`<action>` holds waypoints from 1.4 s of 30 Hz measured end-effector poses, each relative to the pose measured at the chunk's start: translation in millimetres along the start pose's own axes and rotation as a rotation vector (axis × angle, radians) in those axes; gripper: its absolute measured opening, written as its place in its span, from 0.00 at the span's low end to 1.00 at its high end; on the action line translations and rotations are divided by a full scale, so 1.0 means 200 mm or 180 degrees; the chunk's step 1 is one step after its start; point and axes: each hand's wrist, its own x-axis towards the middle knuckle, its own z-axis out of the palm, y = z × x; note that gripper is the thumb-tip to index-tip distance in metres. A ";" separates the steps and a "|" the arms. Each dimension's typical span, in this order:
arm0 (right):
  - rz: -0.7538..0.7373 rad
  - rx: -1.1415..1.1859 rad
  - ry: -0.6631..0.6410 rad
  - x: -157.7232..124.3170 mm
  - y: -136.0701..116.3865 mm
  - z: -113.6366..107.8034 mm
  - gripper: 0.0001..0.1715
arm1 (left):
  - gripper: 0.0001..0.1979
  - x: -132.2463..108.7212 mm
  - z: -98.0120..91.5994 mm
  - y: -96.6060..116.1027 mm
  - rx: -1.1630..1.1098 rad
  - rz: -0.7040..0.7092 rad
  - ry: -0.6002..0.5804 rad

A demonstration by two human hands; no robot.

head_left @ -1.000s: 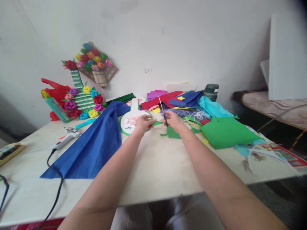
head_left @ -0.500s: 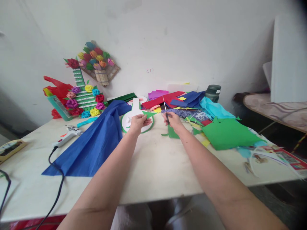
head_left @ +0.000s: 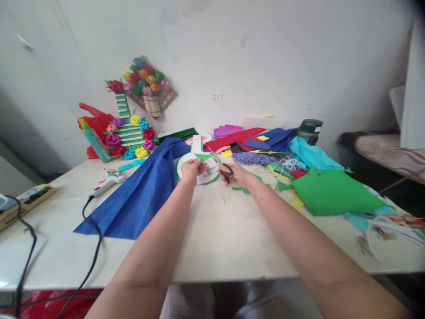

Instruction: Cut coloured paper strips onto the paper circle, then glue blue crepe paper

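Observation:
In my left hand (head_left: pixel 193 171) is a small piece of green paper (head_left: pixel 203 156), pinched between thumb and fingers. My right hand (head_left: pixel 235 173) grips scissors (head_left: pixel 227 170) by their black handles. Their blades point up and left, close to the green piece. Under and behind my left hand lies a white guitar-shaped cutout (head_left: pixel 197 144) with a green border. Green paper scraps (head_left: pixel 241 189) lie on the table beside my right hand.
Blue crepe paper (head_left: pixel 133 199) spreads left of my arm, with a white glue gun (head_left: pixel 106 184) beyond it. A flower-trimmed guitar (head_left: pixel 128 133) stands at the back. Purple yarn (head_left: pixel 254 158), green paper (head_left: pixel 335 191) and a dark bottle (head_left: pixel 310 130) are on the right.
The scissors have turned from nearly upright to a leftward slant, and their handles now show more clearly. My right hand has come nearer the green piece. The view has swung slightly left.

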 end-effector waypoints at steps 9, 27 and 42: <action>0.0166 -0.0030 -0.0012 0.14 -0.06 0.14 0.27 | 0.05 0.05 -0.06 0.02 -0.0017 -0.0059 0.0166; 0.0287 0.0189 0.0161 0.16 -0.06 0.21 0.23 | 0.04 0.08 -0.13 0.03 -0.0242 -0.0150 0.0516; 0.0155 -0.0187 -0.0055 0.18 -0.05 0.23 0.31 | 0.04 0.08 -0.11 0.01 -0.0217 -0.0012 0.0187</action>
